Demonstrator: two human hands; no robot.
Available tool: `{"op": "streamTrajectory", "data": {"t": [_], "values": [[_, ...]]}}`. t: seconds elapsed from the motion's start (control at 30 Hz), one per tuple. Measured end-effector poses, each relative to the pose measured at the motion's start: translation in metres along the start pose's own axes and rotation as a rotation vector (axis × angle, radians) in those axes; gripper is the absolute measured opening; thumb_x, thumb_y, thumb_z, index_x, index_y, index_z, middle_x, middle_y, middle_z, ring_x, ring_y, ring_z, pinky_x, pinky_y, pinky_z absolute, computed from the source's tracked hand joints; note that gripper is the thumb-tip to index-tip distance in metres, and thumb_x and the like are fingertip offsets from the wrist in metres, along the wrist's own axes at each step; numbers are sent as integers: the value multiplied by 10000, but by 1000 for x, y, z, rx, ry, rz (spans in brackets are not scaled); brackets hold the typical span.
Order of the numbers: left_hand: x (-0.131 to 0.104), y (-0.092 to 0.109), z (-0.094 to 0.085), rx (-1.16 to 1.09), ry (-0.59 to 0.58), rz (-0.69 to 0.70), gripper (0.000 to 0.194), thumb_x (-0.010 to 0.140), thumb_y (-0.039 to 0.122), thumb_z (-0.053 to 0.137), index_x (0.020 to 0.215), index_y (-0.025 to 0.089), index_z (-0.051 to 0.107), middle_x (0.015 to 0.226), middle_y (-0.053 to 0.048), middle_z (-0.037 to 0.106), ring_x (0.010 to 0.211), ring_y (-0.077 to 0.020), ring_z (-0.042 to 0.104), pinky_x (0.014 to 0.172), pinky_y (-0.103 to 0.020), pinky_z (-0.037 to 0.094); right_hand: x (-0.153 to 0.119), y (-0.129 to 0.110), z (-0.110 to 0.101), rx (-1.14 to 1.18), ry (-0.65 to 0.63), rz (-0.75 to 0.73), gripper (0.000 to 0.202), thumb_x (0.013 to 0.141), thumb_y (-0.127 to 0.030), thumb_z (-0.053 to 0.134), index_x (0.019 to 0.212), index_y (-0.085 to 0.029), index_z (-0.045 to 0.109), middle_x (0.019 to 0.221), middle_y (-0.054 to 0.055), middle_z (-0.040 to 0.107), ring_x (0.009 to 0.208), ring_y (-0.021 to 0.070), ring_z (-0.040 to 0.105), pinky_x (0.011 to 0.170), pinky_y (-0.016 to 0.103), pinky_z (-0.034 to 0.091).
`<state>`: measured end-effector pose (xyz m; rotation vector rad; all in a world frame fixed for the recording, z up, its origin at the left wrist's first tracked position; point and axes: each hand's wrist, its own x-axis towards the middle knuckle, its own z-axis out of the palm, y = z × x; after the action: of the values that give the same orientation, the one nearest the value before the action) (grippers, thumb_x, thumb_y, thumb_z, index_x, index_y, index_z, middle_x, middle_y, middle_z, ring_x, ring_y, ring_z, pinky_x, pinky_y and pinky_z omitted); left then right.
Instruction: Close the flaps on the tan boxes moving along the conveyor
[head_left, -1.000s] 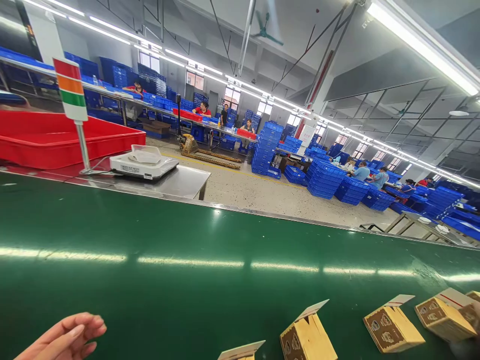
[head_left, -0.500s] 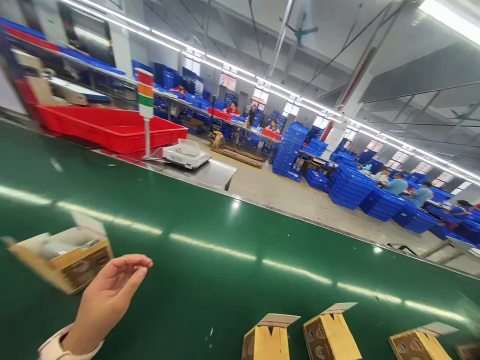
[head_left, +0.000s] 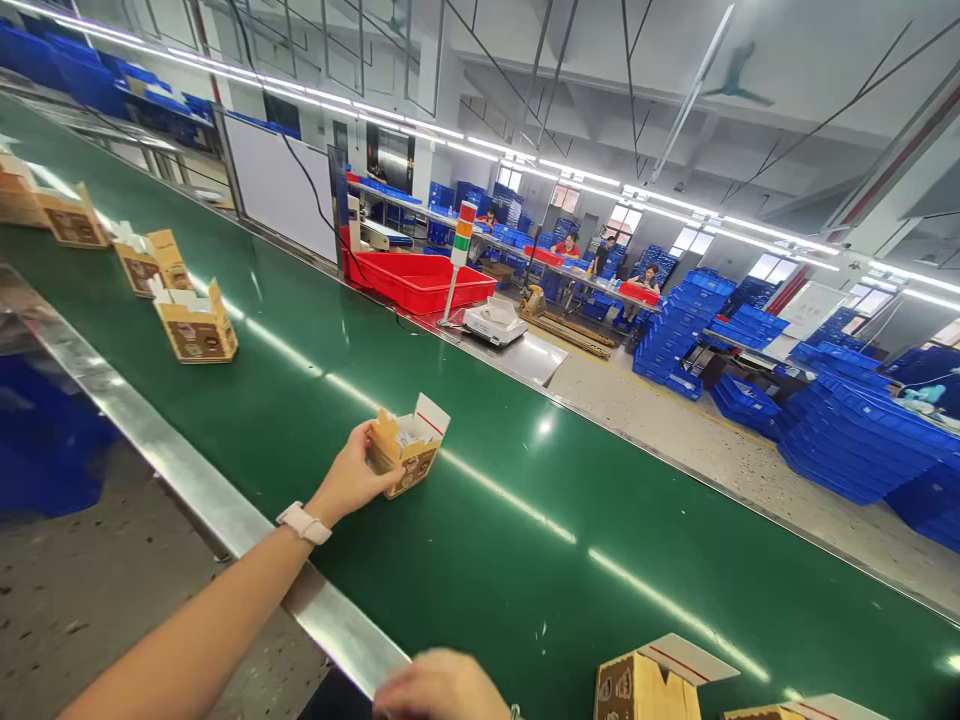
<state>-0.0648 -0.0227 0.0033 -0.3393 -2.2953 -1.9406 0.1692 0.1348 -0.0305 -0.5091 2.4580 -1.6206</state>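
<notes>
At the bottom edge of the view, nearest the camera, the right hand (head_left: 439,688) is seen only as knuckles cut off by the frame, so whether its grip is clenched or released cannot be told; it hovers over the near rail of the green conveyor belt (head_left: 525,560). Just to the right of that hand, two open cartons (head_left: 645,685) stand on the belt with their white flaps raised, apart from it. Farther along the belt, the left hand (head_left: 352,480), with a pale wristband (head_left: 303,522) on the outstretched arm, is closed around a small brown carton (head_left: 407,455); the box is held by its near side and sits on the belt, tilted a little, its flaps open upward so that the inside stays visible. The steel rail (head_left: 187,480) forms the belt's near edge, and the arm crosses over it to reach the carton. Wide bare green surface lies around the held carton on every side, leaving free room to slide or lift it. Beyond it, up the belt to the left, a line of similar open cartons (head_left: 196,325) is spaced apart. Across the belt from the held carton, a steel worktop (head_left: 532,360) carries a white scale (head_left: 493,322), a signal-light pole (head_left: 459,262) and a red tray (head_left: 420,282). Farthest off, stacks of blue crates (head_left: 675,325) and seated workers are seen under strip lights.
</notes>
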Motion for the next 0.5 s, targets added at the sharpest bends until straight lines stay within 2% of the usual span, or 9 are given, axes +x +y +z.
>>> {"op": "streamTrajectory", "data": {"t": [0.07,0.13,0.17,0.23,0.3,0.33,0.4,0.5], "values": [[-20,3,17,-26,-16,14,805,476,509,708,1140,172,403,1154,-155,568,1109,-337,582,1014,-519,473,15,-5,-12,-159,202,-149,373,840,-248,575,1209,-264,625,1219,67,639,1143,223,595,1029,400,484],[-48,5,35,-49,-2,19,803,512,519,703,1155,162,380,1164,-166,552,1090,-323,591,990,-506,490,30,-6,-21,-378,485,-261,529,833,-191,522,1362,-202,506,1341,121,557,1238,245,531,1056,442,460],[-63,5,43,-61,14,20,810,532,528,706,1170,158,372,1162,-169,547,1080,-321,595,976,-507,498,36,-5,-25,-478,607,-280,584,841,-188,509,1420,-175,436,1385,146,514,1277,262,497,1059,469,452],[-90,3,57,-86,39,34,815,582,544,715,1208,155,367,1159,-167,543,1065,-315,598,949,-504,511,45,0,-30,-606,731,-271,662,862,-215,503,1493,-154,314,1451,171,438,1323,288,445,1055,499,442],[-109,1,64,-90,34,76,803,636,554,722,1245,157,382,1164,-164,545,1066,-311,594,939,-497,514,47,5,-35,-657,737,-259,674,886,-250,483,1516,-156,265,1485,172,396,1312,291,450,1025,488,450],[-115,-1,65,-76,14,114,788,662,557,720,1259,159,395,1172,-164,547,1073,-310,588,944,-495,510,47,7,-38,-659,714,-248,652,894,-268,477,1508,-162,286,1487,166,397,1281,286,472,999,472,458],[-118,-3,62,-31,-37,235,725,719,560,701,1267,165,435,1214,-169,544,1103,-310,568,957,-488,498,46,4,-45,-656,641,-197,574,887,-327,508,1437,-189,418,1452,140,453,1174,279,523,930,441,465],[-110,-1,51,44,-127,453,517,859,525,583,1247,192,505,1277,-149,546,1144,-286,529,961,-451,477,44,-11,-59,-655,516,-71,446,834,-396,620,1264,-280,596,1297,57,599,992,251,539,833,387,423]]}}
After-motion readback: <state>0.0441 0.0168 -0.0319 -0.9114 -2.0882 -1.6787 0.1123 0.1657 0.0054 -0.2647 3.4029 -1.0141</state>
